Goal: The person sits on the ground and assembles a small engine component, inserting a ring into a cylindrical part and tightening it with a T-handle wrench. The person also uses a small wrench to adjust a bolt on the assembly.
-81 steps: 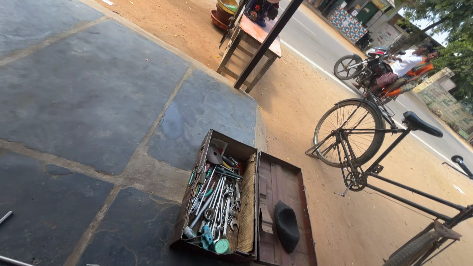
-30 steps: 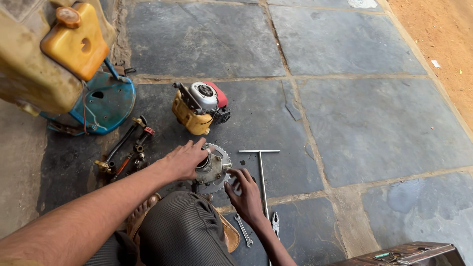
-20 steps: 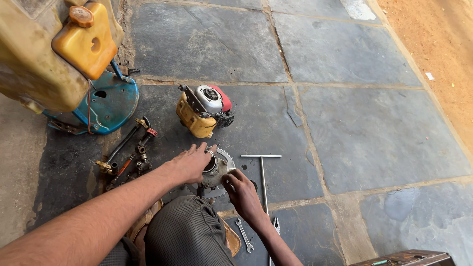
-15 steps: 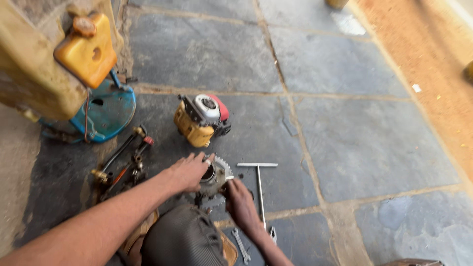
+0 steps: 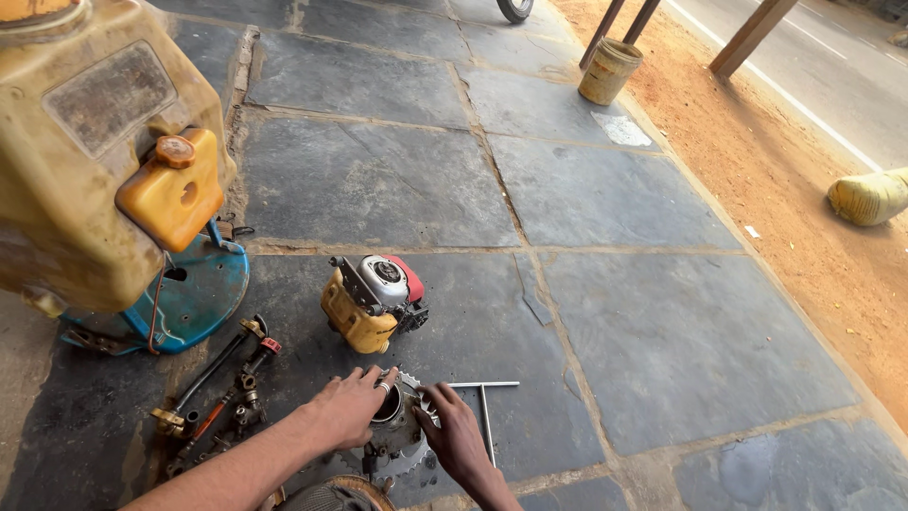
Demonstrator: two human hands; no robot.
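My left hand rests on a grey metal engine part with a finned, toothed rim that lies on the stone floor. Its fingers curl over the part's round opening. My right hand grips the same part from its right side. A small yellow engine with a red and silver top stands just beyond the hands. A T-shaped metal wrench lies on the floor right of my right hand.
A large dirty yellow tank on a blue base stands at the left. A hose with brass fittings lies beside it. A yellowish bucket, posts and a sack stand on the sandy strip beyond the slabs.
The view has swung up and away, so the hands sit lower in the picture. Both hands stay on the engine part. Much earlier the view showed a toolbox and a bicycle.
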